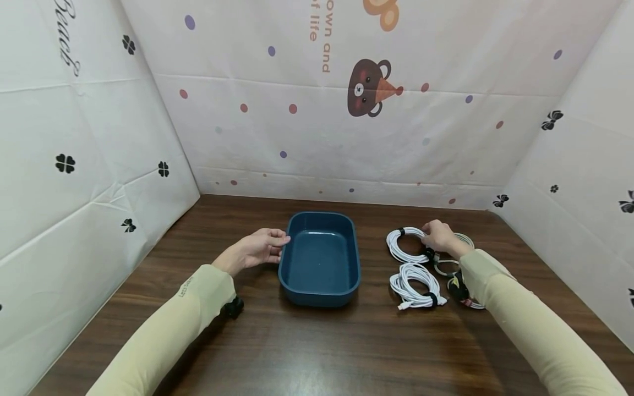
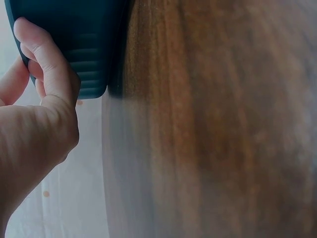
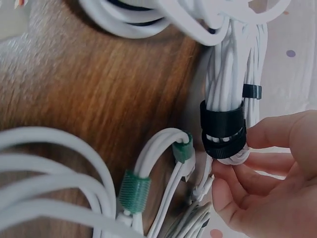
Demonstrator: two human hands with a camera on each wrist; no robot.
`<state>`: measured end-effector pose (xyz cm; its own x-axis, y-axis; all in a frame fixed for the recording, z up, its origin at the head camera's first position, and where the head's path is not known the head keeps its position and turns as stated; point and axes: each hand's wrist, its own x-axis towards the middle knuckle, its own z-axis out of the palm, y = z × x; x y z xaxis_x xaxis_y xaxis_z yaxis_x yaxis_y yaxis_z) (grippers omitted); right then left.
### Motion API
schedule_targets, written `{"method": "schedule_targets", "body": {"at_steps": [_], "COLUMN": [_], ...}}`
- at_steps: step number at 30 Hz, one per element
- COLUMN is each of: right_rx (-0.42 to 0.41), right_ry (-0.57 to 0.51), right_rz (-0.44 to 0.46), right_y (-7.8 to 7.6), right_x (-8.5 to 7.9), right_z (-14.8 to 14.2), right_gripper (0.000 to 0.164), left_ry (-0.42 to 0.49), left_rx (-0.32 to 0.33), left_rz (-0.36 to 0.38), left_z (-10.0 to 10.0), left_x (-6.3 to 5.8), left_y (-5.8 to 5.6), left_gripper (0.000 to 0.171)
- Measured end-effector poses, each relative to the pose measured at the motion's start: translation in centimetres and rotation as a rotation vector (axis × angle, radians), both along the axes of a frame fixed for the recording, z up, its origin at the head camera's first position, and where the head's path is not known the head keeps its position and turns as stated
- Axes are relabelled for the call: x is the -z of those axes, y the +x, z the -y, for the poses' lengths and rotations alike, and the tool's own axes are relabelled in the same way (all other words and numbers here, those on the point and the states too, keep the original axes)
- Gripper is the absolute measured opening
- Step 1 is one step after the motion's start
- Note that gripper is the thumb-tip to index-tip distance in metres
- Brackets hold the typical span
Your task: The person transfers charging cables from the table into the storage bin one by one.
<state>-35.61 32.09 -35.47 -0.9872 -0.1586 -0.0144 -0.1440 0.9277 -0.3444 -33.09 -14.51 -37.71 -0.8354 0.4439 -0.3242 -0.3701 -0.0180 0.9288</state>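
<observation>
A dark blue rectangular bin [image 1: 319,300] stands on the table with nothing in it. My left hand [image 1: 257,248] holds its left side, thumb at the rim and fingers against the ribbed outer wall [image 2: 81,67]. To the right of the bin lies a coiled white cable [image 1: 393,247], bound with black straps. The right hand [image 1: 441,237] pinches this coil beside a black strap [image 3: 223,116]. Directly in front of it is a second white cable coil [image 1: 401,283] with its own black strap. Part of the first coil is hidden by my hand.
More cables, including a pale coil [image 1: 464,237] and a dark bundle [image 1: 458,289], lie under and beside my right forearm. Green ties [image 3: 134,192] bind one cable. A printed white sheet [image 1: 317,137] walls the brown table [image 1: 307,352] at the back and both sides.
</observation>
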Motion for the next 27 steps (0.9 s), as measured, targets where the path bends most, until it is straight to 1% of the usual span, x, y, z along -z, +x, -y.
{"method": "schedule_targets", "body": {"at_steps": [7, 13, 17, 20, 24, 27], "right_rx": [-0.001, 0.008, -0.004, -0.018, -0.03, -0.02], "right_ry": [-0.047, -0.11, -0.131, -0.158, -0.238, -0.297], "right_rz": [0.005, 0.013, -0.022, -0.027, 0.033, 0.084], "right_y": [0.07, 0.14, 0.2, 0.26, 0.38, 0.45], "right_x": [-0.29, -0.56, -0.62, -0.7, -0.91, -1.0], "right_z": [0.09, 0.07, 0.02, -0.09, -0.29, -0.42], "right_gripper": [0.042, 0.043, 0.038, 0.035, 0.034, 0.032], "left_ry": [-0.013, -0.015, -0.02, -0.023, -0.027, -0.032], "left_rx": [-0.002, -0.007, -0.008, -0.007, -0.005, -0.002], "left_rz": [-0.004, -0.002, -0.006, -0.01, -0.01, -0.014], "left_z": [0.0, -0.02, 0.0, -0.02, -0.06, -0.07], "left_x": [0.05, 0.04, -0.06, -0.09, -0.08, -0.07], "left_y": [0.0, 0.03, 0.05, 0.02, 0.02, 0.04], "left_gripper": [0.006, 0.006, 0.006, 0.006, 0.006, 0.005]}}
